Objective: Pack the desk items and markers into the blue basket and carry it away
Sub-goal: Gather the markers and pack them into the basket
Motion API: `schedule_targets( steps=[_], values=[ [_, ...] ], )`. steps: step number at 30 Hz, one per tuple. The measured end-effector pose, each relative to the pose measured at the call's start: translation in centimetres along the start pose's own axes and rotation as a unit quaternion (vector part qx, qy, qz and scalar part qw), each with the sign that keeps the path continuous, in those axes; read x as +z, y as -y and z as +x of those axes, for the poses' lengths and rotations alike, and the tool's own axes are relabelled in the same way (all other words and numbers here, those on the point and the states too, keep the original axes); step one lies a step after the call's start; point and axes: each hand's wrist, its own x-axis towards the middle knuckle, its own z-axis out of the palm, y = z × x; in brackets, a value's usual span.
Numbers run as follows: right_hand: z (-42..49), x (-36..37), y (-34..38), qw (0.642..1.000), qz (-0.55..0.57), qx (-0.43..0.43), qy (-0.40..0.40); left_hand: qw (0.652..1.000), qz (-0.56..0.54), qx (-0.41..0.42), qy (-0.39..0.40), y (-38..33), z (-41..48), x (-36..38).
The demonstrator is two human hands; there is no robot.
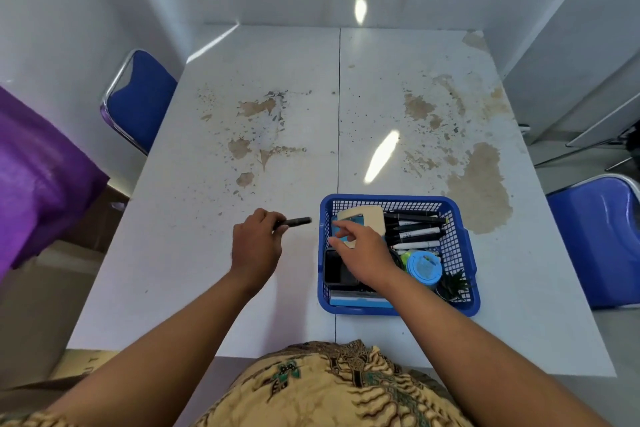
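The blue basket (460, 243) stands on the white table (242, 135), right of centre near the front edge. Inside lie several black and white markers (414, 229), a beige wooden piece (370, 218), a round blue lid (424, 267), a black phone (337, 267), a small green plant (453, 284) and a blue book (360, 302). My left hand (256, 246) grips a black marker (298, 221) just left of the basket, its tip pointing at the rim. My right hand (363, 250) hovers over the basket's left half with loosely spread fingers, holding nothing.
The table top is stained and peeling in brown patches. A blue chair (142, 100) stands at the far left, another blue chair (599, 239) at the right. Purple cloth (38, 177) hangs at the left. A white wall lies behind the table.
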Motion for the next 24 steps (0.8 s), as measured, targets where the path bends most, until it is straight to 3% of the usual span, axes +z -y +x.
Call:
schedule_targets(
  steps=[3,8,12,15,18,21,24],
  values=[
    [0.1,-0.3,0.3,0.998,0.053,0.017,0.022,0.998,-0.063,-0.025,-0.018,-0.2,0.0,-1.1],
    [-0.4,-0.7,0.6,0.976,0.208,0.052,0.043,0.984,-0.150,0.079,0.056,-4.5,-0.5,-1.1],
    [-1.0,-2.2,-0.2,0.960,0.272,0.065,0.015,0.974,-0.196,0.083,0.073,-8.1,-0.5,0.2],
    [-0.9,-4.5,-1.8,0.951,0.294,0.081,-0.050,0.986,-0.122,0.065,0.095,-9.3,-0.4,1.6],
    [-0.3,-7.2,-3.9,0.931,0.302,0.115,-0.167,0.987,-0.062,-0.002,0.145,-9.5,-0.8,2.7],
    [0.2,-9.8,-5.8,0.900,0.279,0.179,-0.281,0.977,-0.061,-0.075,0.191,-9.3,-1.8,3.7],
    [0.8,-11.3,-7.6,0.881,0.284,0.233,-0.299,0.964,-0.099,-0.104,0.224,-8.5,-2.8,4.6]
  ],
)
